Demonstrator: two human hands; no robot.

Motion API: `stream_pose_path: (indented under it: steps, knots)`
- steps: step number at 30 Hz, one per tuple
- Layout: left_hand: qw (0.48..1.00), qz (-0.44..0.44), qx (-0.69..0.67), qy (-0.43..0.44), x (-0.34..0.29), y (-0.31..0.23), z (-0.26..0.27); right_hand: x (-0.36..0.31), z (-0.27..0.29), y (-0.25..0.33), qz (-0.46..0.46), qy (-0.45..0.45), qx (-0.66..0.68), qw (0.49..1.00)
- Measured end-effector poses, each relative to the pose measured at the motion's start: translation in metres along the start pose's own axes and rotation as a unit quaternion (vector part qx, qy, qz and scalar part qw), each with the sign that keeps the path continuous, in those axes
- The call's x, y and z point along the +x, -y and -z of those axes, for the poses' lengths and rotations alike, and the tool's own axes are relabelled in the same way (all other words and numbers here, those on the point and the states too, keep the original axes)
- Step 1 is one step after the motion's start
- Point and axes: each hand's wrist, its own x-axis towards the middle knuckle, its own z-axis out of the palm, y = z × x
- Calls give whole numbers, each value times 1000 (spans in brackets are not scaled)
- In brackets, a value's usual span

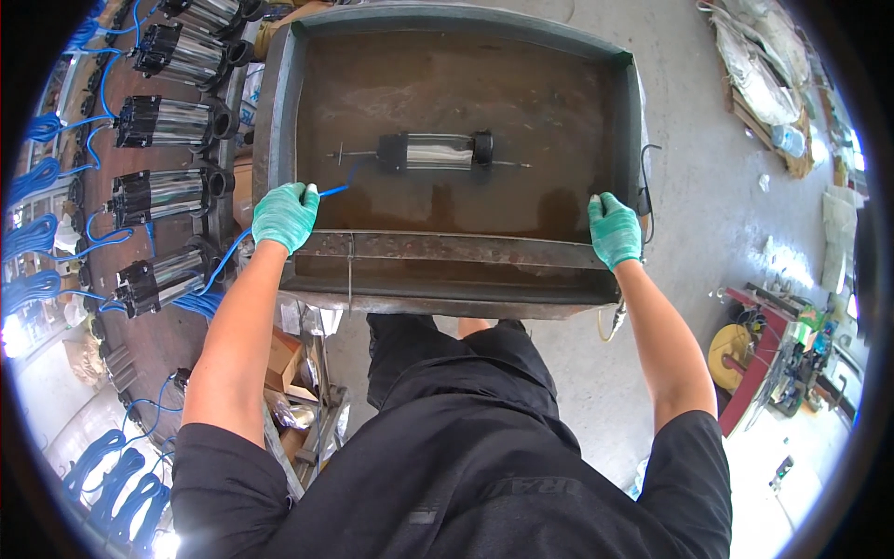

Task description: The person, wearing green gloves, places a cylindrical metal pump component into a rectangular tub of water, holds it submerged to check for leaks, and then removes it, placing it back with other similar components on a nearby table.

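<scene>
A rectangular metal tank (433,246) of brownish water stands before me. In the water lies a pump-like unit (440,151), with a shiny steel cylinder, black ends and a thin rod sticking out on each side. My left hand (286,217), in a green knit glove, is closed over the tank's left rim. A blue cable (332,191) passes at that hand and runs over the rim into the water. On the right rim, my right hand (615,231) is closed too, in a matching glove. Both hands hide the parts of the rim under them.
Several similar black-and-steel units (166,121) lie in a row on a brown bench at the left, with coiled blue cables (30,238) beyond. A dark hooked cord (646,191) hangs by the tank's right side. At the right stand a red-edged bench (756,359) and a yellow disc (729,358).
</scene>
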Motion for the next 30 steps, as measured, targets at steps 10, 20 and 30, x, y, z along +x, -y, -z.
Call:
stream_pose_path:
  steps: [10,20,30]
  knots:
    - [1000,-3,1,-7,0,1,0,1,-1,-1,1,3,-1,1000]
    - [1000,-9,-8,-15,0,4,0,1,0,-1,13,-8,-6,1000]
    - [1000,-9,-18,-18,-3,1,0,-1,-2,-2,8,-7,1,1000]
